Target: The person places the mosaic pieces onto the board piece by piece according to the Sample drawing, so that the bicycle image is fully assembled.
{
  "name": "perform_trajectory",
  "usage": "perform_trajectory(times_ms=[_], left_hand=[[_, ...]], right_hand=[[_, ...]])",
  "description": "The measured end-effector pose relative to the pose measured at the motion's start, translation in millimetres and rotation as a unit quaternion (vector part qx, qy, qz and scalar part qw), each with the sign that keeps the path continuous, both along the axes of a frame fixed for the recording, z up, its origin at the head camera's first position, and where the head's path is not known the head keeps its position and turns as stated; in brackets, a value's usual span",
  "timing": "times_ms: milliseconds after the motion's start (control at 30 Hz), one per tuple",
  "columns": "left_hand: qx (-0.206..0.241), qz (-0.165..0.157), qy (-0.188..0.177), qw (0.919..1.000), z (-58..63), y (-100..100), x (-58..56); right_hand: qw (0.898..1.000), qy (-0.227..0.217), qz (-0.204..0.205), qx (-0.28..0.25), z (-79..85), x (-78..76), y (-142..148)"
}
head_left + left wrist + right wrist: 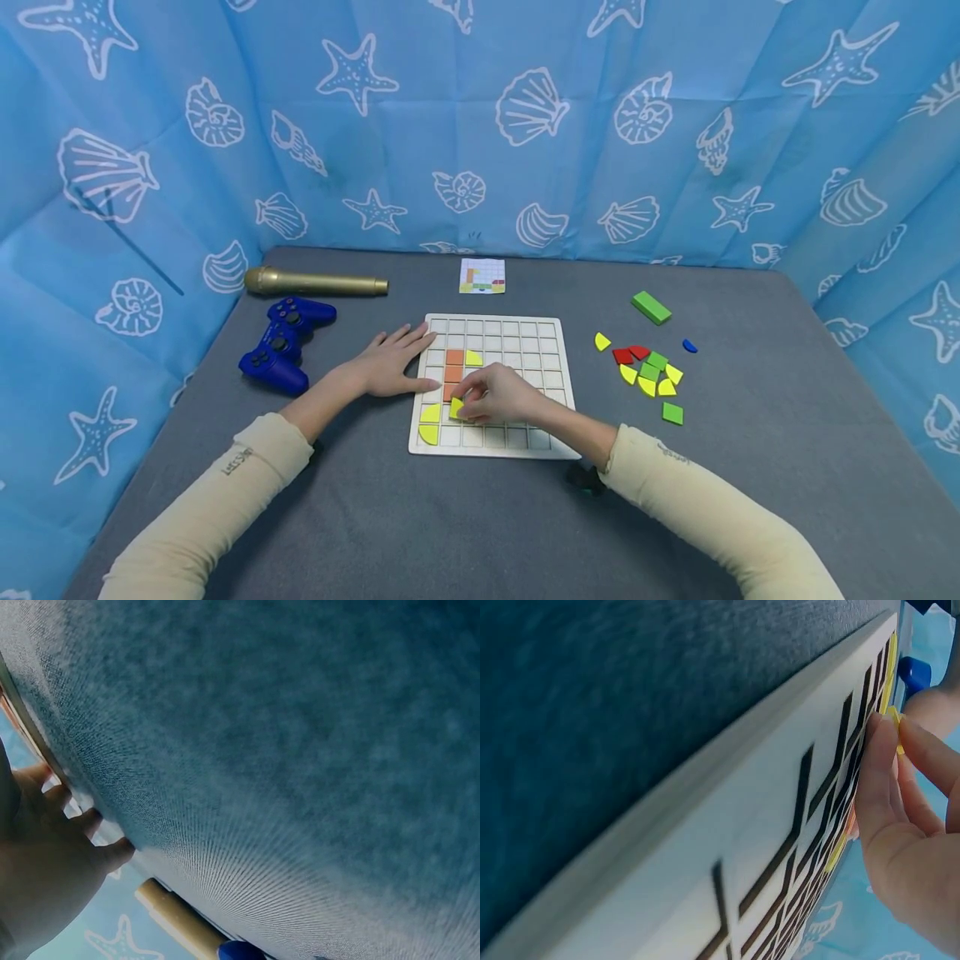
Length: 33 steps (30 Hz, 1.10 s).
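A white grid board [517,383] lies in the middle of the table. My right hand [501,395] is over its lower left part, pinching a yellow tile [456,407] between thumb and fingers. The right wrist view shows that yellow tile [895,720] at the fingertips, close over the grid. My left hand [390,364] rests with fingers spread at the board's left edge. Above the pinched tile runs a column of orange square tiles [453,374]. A yellow quarter-round tile [473,358] sits beside their top, and two more yellow ones [429,434] lie at the lower left corner.
Right of the board are loose red, green and yellow tiles [649,373], a green block [651,307] and a small blue piece [690,346]. A printed pattern card [482,276] lies behind the board. At left are a gold microphone [318,282] and a blue game controller [285,346].
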<state>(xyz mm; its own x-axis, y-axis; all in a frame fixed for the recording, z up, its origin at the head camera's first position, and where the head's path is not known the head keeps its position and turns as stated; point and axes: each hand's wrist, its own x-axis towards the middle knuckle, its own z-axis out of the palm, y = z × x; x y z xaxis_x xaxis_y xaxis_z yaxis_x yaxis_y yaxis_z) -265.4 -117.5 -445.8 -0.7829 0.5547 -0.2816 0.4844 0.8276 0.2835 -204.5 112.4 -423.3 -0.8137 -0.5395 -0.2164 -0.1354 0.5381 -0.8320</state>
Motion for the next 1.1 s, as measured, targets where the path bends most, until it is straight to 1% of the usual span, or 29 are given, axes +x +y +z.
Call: perform_trajectory(times_ms=[167, 633, 867, 1100], left_hand=[[0.004, -0.002, 0.001, 1.0000, 0.6, -0.4, 1.0], [0.012, -0.004, 0.010, 0.9999, 1.1, -0.6, 1.9], [0.009, -0.001, 0.008, 0.9999, -0.5, -1.2, 1.0], [0.009, 0.000, 0.004, 1.0000, 0.9, -0.4, 1.6]], right_hand=[[1.000, 0.017, 0.001, 0.015, -2.9, 1.3, -4.9], [0.999, 0.030, -0.004, 0.027, -3.2, 2.9, -5.9], [0.997, 0.058, -0.013, 0.044, -1.3, 3.1, -7.0], [0.998, 0.040, -0.021, 0.031, 0.3, 3.9, -7.0]])
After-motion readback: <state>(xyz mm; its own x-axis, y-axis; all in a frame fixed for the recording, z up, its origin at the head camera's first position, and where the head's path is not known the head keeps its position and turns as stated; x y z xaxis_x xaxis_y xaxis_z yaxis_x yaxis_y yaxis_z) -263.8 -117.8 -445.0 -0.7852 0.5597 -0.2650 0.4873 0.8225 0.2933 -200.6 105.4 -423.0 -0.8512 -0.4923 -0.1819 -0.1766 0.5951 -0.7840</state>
